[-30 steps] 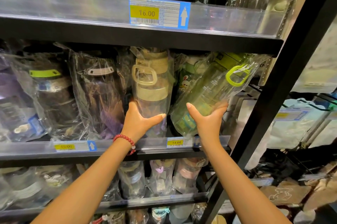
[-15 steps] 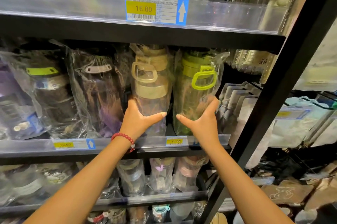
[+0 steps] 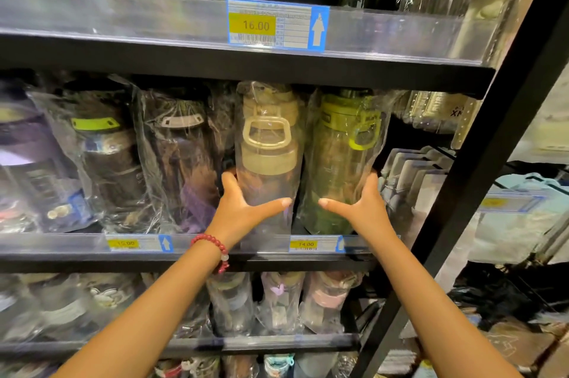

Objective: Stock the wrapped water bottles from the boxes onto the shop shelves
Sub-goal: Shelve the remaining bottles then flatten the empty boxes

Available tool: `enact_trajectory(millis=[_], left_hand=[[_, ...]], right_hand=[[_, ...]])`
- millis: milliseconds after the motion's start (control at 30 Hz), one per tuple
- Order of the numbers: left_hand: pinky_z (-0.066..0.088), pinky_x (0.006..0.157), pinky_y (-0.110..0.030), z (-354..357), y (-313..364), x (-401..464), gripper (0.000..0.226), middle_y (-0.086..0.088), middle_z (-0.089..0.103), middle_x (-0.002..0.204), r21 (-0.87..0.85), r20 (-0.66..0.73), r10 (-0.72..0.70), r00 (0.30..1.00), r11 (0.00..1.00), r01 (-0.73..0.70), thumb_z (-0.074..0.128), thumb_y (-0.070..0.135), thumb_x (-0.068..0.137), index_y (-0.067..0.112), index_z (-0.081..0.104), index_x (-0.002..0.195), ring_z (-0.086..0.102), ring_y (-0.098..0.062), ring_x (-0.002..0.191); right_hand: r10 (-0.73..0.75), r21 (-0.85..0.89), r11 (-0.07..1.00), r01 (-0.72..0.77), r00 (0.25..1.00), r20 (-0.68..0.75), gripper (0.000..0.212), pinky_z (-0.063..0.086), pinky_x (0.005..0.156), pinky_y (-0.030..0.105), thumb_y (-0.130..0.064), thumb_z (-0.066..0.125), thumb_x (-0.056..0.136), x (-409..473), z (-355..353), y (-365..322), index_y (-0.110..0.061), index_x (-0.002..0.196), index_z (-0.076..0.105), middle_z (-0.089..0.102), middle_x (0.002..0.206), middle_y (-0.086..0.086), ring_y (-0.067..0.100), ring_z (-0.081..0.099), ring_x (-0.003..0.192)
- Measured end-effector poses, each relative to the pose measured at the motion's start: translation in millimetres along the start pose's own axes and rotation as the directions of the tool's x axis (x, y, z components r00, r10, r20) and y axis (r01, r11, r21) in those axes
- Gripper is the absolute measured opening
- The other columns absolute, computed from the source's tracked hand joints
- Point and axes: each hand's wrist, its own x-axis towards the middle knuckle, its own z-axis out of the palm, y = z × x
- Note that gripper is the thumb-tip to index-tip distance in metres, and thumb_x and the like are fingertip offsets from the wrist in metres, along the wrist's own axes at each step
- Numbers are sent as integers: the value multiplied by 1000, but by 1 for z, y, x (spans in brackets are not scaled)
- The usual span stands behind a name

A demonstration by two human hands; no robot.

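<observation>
I see my left hand [image 3: 238, 208] gripping the lower body of the tan bottle [image 3: 267, 143], thumb stretched across its front. My right hand [image 3: 365, 203] grips the green bottle [image 3: 341, 159] the same way, thumb pointing left. Both wrapped bottles stand upright, just beside each other, on the middle shelf [image 3: 77, 257], behind its clear rail. A red bracelet [image 3: 215, 246] sits on my left wrist. Dark bottles [image 3: 172, 159] stand to the left. A 16.00 tag [image 3: 277, 25] hangs on the shelf above; a 14.00 tag [image 3: 304, 244] sits below the bottles.
</observation>
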Motion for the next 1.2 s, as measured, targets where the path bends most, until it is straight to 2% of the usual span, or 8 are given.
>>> enact_trajectory(millis=[200, 333, 533, 600, 733, 867, 1067, 1200], left_hand=[[41, 75, -16, -10, -6, 4, 59, 13, 55, 98, 26, 15, 34, 999, 999, -34, 89, 33, 57, 23, 48, 99, 54, 0, 90], [43, 77, -22, 1, -4, 0, 78, 7, 57, 101, 101, -90, 70, 993, 993, -60, 85, 54, 44, 19, 46, 101, 56, -8, 93], [47, 88, -44, 22, 0, -5, 84, -9, 51, 112, 265, -242, 96, 966, 964, -29, 83, 58, 49, 13, 33, 99, 51, -28, 105], [45, 90, -45, 22, 0, -7, 87, -9, 49, 114, 258, -225, 86, 971, 966, -25, 83, 61, 47, 15, 30, 99, 48, -29, 110], [36, 105, -39, 10, 0, -9, 111, 1, 37, 130, 118, -62, 47, 997, 992, -39, 77, 67, 38, 21, 24, 124, 35, -20, 126], [37, 102, -27, -2, 2, -4, 105, 5, 44, 130, -63, 1, 104, 995, 993, -104, 76, 60, 39, 23, 29, 125, 43, -11, 123], [42, 101, -28, -9, -2, 13, 99, 5, 49, 129, -120, 65, 58, 996, 992, -50, 86, 49, 37, 27, 36, 119, 50, -8, 118], [38, 89, -20, 1, 4, 10, 80, 9, 49, 113, -53, -24, 75, 997, 996, -76, 91, 22, 55, 19, 36, 113, 50, -12, 112]], right_hand=[[14, 6, 1000, -14, 1000, -2, 81, 39, 101, 32, -26, 82, 71, 4, -6, 10, -12, 137, 37, 49, 137, 0, 15, 48, 121], [28, 78, 996, -34, 997, 77, 73, 37, 109, 40, -16, 77, 77, 0, -9, 9, -17, 139, 39, 52, 134, -4, 14, 50, 124], [71, 118, 991, -70, 997, -3, 126, 15, 109, 24, -25, 82, 71, -3, 15, -1, -18, 149, -17, 1, 153, -5, 6, 7, 140], [61, 89, 994, -56, 997, -52, 130, 10, 105, 19, -29, 83, 69, -4, 24, -4, -16, 148, -19, -10, 158, 0, 12, 2, 144], [-41, -15, 999, 39, 985, -170, 115, 16, 95, 11, -29, 85, 67, -2, 28, -2, -9, 147, 4, 16, 151, 7, 14, 22, 136], [-54, -46, 998, 49, 990, -129, 93, 30, 92, 18, -29, 84, 68, 2, 13, 0, -2, 134, 26, 38, 133, 5, 16, 39, 122], [113, 179, 976, -124, 991, 71, 70, 43, 104, 45, -33, 88, 49, 12, -16, 15, -30, 109, 52, 63, 121, 1, 21, 60, 113], [94, 170, 980, -100, 995, 44, 70, 43, 92, 28, -25, 86, 63, 6, -14, 13, -19, 123, 50, 58, 124, 0, 16, 56, 114]])
